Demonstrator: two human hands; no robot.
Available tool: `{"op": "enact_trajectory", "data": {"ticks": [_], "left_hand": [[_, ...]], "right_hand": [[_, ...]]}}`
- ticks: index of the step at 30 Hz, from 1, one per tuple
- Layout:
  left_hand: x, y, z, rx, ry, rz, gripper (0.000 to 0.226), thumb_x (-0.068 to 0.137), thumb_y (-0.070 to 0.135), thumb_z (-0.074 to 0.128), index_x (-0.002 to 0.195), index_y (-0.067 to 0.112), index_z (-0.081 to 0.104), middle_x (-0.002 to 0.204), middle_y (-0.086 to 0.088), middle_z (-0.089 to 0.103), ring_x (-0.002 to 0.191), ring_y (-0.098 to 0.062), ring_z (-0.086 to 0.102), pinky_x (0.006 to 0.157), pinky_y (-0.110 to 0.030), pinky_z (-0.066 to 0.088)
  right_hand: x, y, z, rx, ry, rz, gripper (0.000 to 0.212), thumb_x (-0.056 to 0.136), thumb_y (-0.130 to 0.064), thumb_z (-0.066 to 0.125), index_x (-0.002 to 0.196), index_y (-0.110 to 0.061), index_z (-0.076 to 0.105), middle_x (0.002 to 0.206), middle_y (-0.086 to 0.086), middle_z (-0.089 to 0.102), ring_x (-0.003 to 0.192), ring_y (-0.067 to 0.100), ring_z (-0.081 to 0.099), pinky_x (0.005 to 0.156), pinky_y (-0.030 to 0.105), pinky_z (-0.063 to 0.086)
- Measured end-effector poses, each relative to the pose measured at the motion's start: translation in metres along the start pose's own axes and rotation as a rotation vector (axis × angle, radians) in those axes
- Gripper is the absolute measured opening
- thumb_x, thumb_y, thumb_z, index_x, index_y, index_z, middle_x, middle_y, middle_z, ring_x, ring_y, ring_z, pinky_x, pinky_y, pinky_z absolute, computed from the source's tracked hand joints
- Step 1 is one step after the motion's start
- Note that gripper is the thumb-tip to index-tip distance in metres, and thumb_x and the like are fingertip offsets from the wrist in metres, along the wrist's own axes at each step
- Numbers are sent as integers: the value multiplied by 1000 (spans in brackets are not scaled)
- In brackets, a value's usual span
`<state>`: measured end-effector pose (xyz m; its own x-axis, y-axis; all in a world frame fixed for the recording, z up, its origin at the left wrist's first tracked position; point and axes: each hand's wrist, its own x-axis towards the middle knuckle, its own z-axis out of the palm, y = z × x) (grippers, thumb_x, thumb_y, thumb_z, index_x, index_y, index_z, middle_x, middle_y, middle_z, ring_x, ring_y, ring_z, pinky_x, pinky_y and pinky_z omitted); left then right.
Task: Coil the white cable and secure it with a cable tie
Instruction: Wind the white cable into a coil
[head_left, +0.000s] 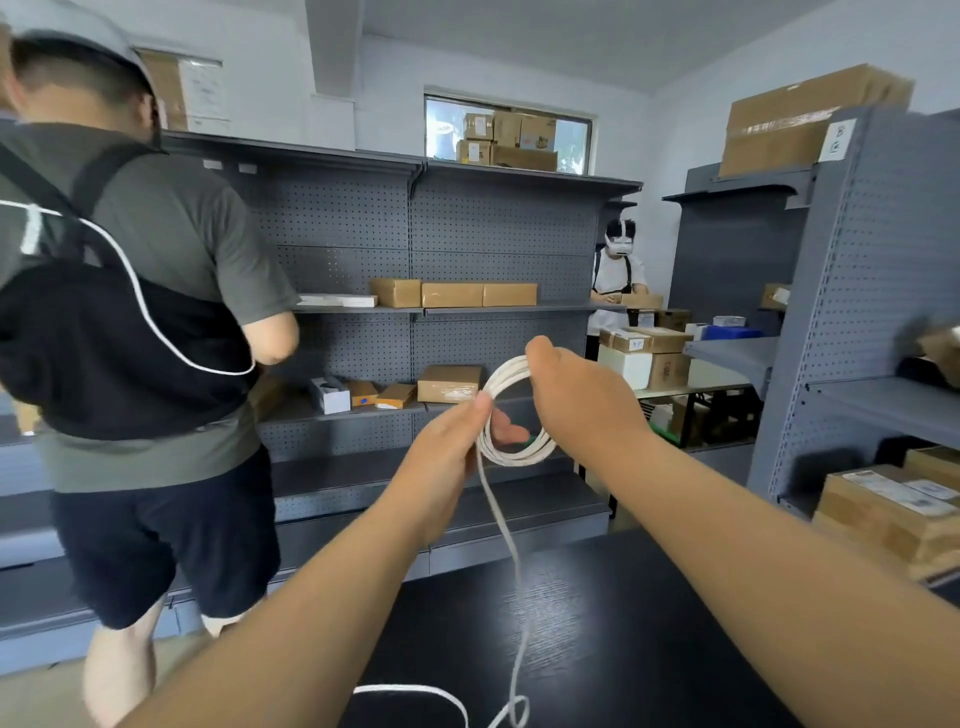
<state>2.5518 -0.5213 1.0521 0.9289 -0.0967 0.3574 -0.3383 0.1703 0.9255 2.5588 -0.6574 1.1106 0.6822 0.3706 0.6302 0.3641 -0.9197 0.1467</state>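
Note:
The white cable (511, 454) is wound into several loops held up in front of me, above the black table (597, 623). My left hand (447, 441) pinches the left side of the coil between thumb and fingers. My right hand (576, 395) grips the coil's right side from behind, its thumb over the top of the loops. A loose length of the cable hangs down from the coil to the table and curls there near the bottom edge of the view. No cable tie is visible.
A person with a black backpack (119, 343) stands close on the left, facing grey pegboard shelves (415, 234) with cardboard boxes. Another person wearing a headset (618, 275) stands at the back. A shelf unit (857, 312) with boxes is on the right.

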Motion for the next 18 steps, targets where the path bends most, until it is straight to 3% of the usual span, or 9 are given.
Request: {"op": "enact_trajectory", "data": {"ticks": [3,7,11,14,18], "left_hand": [[-6,-15,4,-112,121,37,34,86,48,54,74,18,66,87,-2,67,86,-17,59,94,-40,44],[-12,-22,19,-209,248,63,33,95,32,41,73,13,56,93,-5,65,89,-19,62,87,-40,49],[-13,-20,31,-377,320,49,26,96,27,41,81,11,56,94,-5,63,90,-23,65,85,-44,51],[-11,-26,37,-347,430,53,26,96,27,43,83,9,56,85,-7,66,71,-16,67,77,-41,52],[-5,-32,36,-214,631,65,27,97,29,45,79,11,54,58,3,56,47,-9,49,55,-29,43]], "right_hand": [[-6,-2,6,175,47,126,5,96,-9,32,92,-12,33,77,7,44,74,36,55,56,35,31],[-13,-10,16,421,100,311,11,98,-14,32,87,-12,33,76,10,51,72,33,52,57,35,34],[-26,-17,30,609,121,488,15,99,-18,31,87,-13,37,76,8,51,70,29,47,58,32,31],[-35,-21,40,685,142,584,17,99,-20,32,84,-13,38,76,8,51,70,28,45,59,32,31],[-42,-31,51,701,94,591,19,100,-26,34,85,-14,37,76,6,52,68,25,46,53,31,27]]}}
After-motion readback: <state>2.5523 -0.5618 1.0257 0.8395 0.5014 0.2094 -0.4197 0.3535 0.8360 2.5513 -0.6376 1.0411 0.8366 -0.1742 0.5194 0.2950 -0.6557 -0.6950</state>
